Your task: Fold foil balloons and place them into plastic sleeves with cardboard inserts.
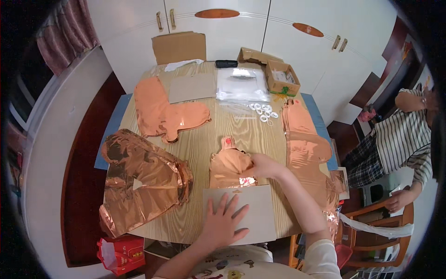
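A grey card [260, 211] with a small hanging hole lies at the table's near edge. My left hand [224, 224] rests flat on it, fingers spread. Just beyond the card is a flat rose-gold foil balloon [225, 165], its near part meeting or passing under the card's far edge; which one, I cannot tell. A red mark shows on its narrow tab at the far end. Reaching in from the right, my right hand [265, 166] has its fingers bent at the balloon's right edge and closed on the foil. Its fingertips are partly hidden.
More rose-gold foil balloons lie at the far left [153, 104], near left [139, 181] and right [304, 139]. Clear bags [241, 86], white ribbon rings [264, 111], another grey card [193, 87] and a cardboard box [283, 79] sit farther back. A person in a striped top [404, 139] stands at right.
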Demonstrator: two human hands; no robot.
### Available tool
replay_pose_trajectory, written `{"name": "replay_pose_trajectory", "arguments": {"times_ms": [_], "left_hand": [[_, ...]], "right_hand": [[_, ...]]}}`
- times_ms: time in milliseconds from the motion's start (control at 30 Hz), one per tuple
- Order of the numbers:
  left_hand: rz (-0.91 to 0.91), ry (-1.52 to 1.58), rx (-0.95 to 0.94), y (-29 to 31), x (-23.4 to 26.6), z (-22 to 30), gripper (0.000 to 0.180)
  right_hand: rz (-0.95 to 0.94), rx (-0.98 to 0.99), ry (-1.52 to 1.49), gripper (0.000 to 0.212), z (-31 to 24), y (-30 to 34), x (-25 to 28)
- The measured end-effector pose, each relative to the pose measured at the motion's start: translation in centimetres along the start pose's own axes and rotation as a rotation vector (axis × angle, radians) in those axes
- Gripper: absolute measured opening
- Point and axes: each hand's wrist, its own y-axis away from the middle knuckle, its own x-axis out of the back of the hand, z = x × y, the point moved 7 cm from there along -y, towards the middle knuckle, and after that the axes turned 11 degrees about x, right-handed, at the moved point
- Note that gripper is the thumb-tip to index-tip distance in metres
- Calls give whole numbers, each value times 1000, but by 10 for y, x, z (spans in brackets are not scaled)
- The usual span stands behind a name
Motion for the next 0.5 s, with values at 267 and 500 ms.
{"name": "replay_pose_trajectory", "arguments": {"times_ms": [267,500], "left_hand": [[49,22,-14,1,-2,-1,70],[96,50,-31,0,0,1,68]], "right_hand": [[148,98,27,27,-9,37,-5],[185,257,-49,24,9,60,-21]]}}
